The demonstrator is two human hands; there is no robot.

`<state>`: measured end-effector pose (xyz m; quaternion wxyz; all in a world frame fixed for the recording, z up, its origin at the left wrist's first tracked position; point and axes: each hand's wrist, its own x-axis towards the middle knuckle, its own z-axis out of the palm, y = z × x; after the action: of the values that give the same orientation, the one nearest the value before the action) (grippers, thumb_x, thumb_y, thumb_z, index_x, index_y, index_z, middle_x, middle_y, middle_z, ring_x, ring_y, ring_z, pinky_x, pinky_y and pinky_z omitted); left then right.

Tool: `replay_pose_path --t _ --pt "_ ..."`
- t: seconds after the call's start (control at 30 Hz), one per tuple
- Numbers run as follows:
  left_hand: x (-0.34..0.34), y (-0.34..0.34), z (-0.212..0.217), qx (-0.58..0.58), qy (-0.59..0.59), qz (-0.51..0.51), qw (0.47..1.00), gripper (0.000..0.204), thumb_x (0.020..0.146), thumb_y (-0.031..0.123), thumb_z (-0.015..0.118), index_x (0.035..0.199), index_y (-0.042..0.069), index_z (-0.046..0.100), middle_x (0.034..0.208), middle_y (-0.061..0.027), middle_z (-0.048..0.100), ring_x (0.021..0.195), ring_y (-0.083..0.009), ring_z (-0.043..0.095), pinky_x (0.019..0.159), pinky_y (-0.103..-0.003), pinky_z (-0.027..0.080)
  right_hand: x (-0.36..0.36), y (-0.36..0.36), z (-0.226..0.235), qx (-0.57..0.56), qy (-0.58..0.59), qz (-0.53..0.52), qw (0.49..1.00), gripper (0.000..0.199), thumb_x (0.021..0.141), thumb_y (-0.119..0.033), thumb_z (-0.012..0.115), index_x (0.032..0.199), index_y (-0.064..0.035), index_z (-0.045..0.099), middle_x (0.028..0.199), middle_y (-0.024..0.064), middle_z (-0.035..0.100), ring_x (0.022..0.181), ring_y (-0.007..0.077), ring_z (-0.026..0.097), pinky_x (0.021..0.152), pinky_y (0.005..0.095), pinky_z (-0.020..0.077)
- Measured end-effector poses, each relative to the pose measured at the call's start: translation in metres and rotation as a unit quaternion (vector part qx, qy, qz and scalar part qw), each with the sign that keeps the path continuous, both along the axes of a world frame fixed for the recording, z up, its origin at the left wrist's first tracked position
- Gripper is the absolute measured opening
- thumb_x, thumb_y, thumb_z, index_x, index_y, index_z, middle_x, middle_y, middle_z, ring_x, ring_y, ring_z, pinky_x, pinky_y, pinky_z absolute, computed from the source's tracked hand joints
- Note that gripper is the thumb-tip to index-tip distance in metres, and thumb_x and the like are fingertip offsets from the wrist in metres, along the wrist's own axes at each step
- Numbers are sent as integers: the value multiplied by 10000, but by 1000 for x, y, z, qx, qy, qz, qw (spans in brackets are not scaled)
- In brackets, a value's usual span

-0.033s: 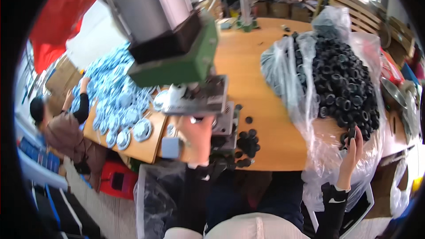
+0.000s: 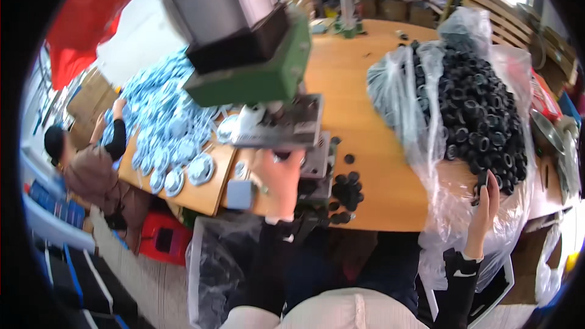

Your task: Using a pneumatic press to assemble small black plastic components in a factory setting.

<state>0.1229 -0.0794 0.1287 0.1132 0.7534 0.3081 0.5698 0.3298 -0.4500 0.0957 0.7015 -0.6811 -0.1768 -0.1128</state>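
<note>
On the left, my left hand (image 2: 279,181) is raised under the metal plate (image 2: 283,137) of a green bench press (image 2: 250,85). A dark round cap (image 2: 281,156) shows between its thumb and fingers; the plate hides the fingertips. My right hand (image 2: 485,207) is at the near edge of a heap of black ring-shaped caps (image 2: 478,116) on the right. Its fingers pinch one black cap (image 2: 481,180), seen edge-on. Several small black round pieces (image 2: 347,190) lie on the table just right of the press base (image 2: 317,164).
Clear plastic bagging (image 2: 420,152) surrounds the heap and hangs over the wooden table (image 2: 390,201). Left are a grey block (image 2: 239,195) and a pile of light-blue discs with straps (image 2: 164,122), where another person (image 2: 97,173) reaches in. A lined bin (image 2: 213,268) stands below.
The whole view has shifted slightly, so most things sit a little higher and further right. Both hands keep nearly the same places by the press and the heap.
</note>
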Motion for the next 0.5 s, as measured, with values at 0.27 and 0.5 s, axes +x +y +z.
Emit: replay_pose_path --t 0.27,0.5 --pt "-54 -16 -25 -52 -35 -23 998 380 664 184 807 969 19 652 938 -121 652 981 -327 591 840 -411 456 -75 169 11 -65 -37 337 938 522 777 -64 728 1255 4 529 1106 107 616 990 175 596 862 298 469" --pt "-220 -64 -161 -224 136 82 961 429 678 223 815 980 -13 623 911 -180 645 877 -364 618 784 -406 487 -119 263 42 -183 -238 345 889 491 786 -205 743 1183 0 539 1026 206 608 898 377 605 761 409 506"
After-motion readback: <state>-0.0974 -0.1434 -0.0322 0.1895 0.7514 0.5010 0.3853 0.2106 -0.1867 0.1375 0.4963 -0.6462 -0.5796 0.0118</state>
